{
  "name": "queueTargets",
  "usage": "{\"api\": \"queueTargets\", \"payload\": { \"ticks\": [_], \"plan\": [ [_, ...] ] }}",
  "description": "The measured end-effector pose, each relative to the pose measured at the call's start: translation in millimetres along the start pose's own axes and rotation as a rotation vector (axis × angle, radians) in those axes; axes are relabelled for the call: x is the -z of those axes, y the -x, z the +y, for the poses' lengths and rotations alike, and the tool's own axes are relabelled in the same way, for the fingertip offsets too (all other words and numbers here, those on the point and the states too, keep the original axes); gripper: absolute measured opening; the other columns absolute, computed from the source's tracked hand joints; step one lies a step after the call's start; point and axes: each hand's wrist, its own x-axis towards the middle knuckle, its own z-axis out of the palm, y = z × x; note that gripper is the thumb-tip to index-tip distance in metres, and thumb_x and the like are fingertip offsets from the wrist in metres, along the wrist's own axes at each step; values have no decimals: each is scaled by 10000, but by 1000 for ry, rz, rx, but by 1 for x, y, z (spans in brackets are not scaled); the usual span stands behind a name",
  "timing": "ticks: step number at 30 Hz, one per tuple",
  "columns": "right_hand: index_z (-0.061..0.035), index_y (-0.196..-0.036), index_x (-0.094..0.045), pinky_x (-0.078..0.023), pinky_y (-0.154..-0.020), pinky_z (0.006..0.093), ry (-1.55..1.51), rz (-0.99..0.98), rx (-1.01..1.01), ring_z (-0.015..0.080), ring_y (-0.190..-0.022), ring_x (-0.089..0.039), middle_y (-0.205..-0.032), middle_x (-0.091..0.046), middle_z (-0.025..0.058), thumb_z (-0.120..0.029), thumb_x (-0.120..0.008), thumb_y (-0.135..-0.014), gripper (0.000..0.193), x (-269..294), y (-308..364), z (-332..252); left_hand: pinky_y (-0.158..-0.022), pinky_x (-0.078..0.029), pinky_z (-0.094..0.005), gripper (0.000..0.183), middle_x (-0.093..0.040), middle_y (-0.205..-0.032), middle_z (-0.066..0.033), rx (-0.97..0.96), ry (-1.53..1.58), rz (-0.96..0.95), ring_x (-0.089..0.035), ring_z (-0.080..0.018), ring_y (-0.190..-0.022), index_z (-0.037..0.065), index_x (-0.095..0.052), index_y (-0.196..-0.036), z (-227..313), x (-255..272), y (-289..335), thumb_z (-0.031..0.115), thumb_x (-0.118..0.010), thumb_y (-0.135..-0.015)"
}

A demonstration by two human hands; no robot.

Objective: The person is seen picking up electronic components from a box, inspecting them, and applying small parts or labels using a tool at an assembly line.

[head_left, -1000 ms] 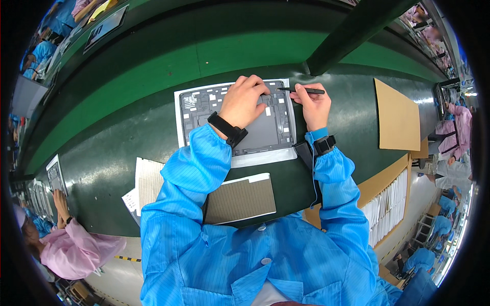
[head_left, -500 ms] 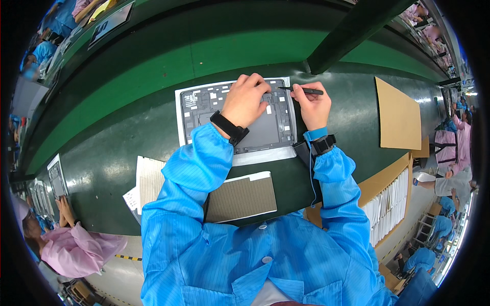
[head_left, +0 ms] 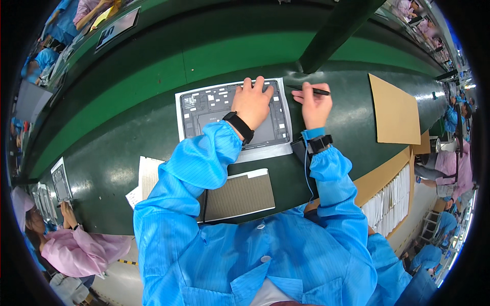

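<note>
While left hand spreads loose fingers over panel | right hand pinches black tool

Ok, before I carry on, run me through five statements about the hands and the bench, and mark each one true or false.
1. The left hand rests on the flat grey device. True.
2. The left hand holds the slim black tool. False: it is in the grip of the right hand.
3. A white sheet lies under the flat grey device. True.
4. The tan cardboard lies to the left of the flat grey device. False: it lies to the right.
5. A black band circles the left wrist. True.
</note>
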Motion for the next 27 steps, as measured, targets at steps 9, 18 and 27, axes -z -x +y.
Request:
{"api": "queueTargets", "payload": {
  "ticks": [9, 18, 27],
  "plan": [
    [21, -888, -485, -553, -624, 291, -123, -17, -226, 243, -714, -654, -794, -583, 141, -102, -572, -863, 153, 45, 9, -6, -764, -479, -426, 429, -467, -1069, -132, -22, -43, -76, -479, -344, -944, 143, -568, -1105, 5, 2, -4, 96, -603, -679],
    [23, -897, -493, -549, -618, 296, -104, -63, -200, 233, -702, -649, -787, -587, 139, -107, -577, -861, 160, 44, 11, -4, -796, -460, -419, 515, -485, -1052, -150, -25, -29, -169, -477, -353, -939, 148, -535, -1204, -9, 16, -6, 90, -595, -695],
    [24, -886, -503, -551, -598, 287, -115, -103, -199, 230, -689, -648, -777, -587, 138, -117, -580, -862, 162, 49, 11, -1, -641, -491, -325, 123, -608, -790, -145, 101, 583, -96, -611, -274, -706, -3, -626, -865, -37, 77, 88, 87, -580, -794]
  ]
}}
